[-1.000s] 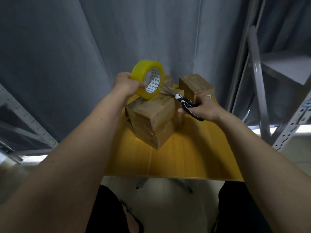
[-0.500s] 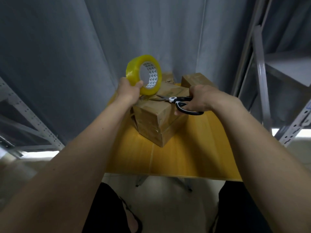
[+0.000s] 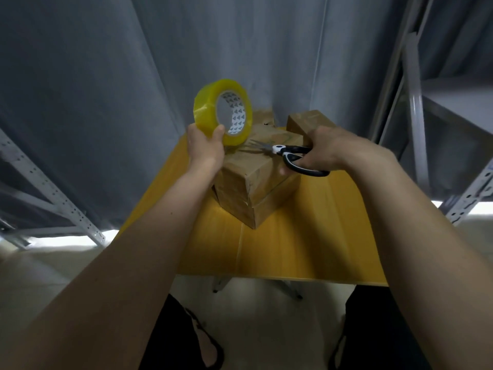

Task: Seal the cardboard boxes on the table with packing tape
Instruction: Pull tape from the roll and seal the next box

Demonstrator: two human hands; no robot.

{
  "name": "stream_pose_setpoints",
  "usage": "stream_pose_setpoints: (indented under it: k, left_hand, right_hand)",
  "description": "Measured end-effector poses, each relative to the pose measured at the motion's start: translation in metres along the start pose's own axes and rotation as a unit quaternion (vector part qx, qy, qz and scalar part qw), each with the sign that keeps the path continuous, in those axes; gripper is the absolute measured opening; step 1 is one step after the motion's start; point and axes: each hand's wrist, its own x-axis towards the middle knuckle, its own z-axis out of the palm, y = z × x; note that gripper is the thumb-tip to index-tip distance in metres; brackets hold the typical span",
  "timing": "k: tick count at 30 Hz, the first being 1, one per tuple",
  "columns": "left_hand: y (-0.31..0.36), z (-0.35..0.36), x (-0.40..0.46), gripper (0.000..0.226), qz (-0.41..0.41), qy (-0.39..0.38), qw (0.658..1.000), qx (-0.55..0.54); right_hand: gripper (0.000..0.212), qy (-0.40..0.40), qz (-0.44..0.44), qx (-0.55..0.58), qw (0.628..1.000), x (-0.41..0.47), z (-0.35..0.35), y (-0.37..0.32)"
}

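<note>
A stack of cardboard boxes [image 3: 256, 188] stands on the yellow table [image 3: 306, 249]. My left hand [image 3: 204, 148] grips a yellow roll of packing tape [image 3: 206, 110], held upright above the stack's left top edge. My right hand [image 3: 333, 150] holds black-and-white scissors [image 3: 290, 153] by the handles, blades pointing left over the top box toward the roll. The tape strip between the roll and the box is too faint to make out. A second cardboard box [image 3: 306, 122] sits behind my right hand, partly hidden.
Another box [image 3: 262, 117] shows behind the stack at the table's far edge. A grey curtain [image 3: 133, 76] hangs close behind the table. Metal shelving uprights stand at the left [image 3: 48, 188] and right [image 3: 416, 108]. The table's near half lies bare.
The scissors swung from over the stack's right side to point left, blades moving toward the roll. My left hand lifted the tape roll slightly.
</note>
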Motion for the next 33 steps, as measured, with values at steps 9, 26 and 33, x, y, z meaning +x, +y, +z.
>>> stream_pose_setpoints:
  k: [9,26,33]
  left_hand:
    - [-0.006,0.008,-0.011,0.036,0.025,0.039,0.995,-0.088]
    - [-0.007,0.006,-0.019,0.03,0.075,0.03,0.995,-0.06]
    - [-0.007,0.007,-0.017,0.028,0.064,0.023,0.993,-0.098]
  right_hand:
    - [0.069,-0.014,-0.003,0.008,1.0,0.009,0.003,-0.006]
    - [0.068,0.034,-0.05,-0.019,0.998,0.041,0.01,-0.035]
    - [0.063,0.054,-0.068,-0.009,0.996,0.044,0.012,-0.027]
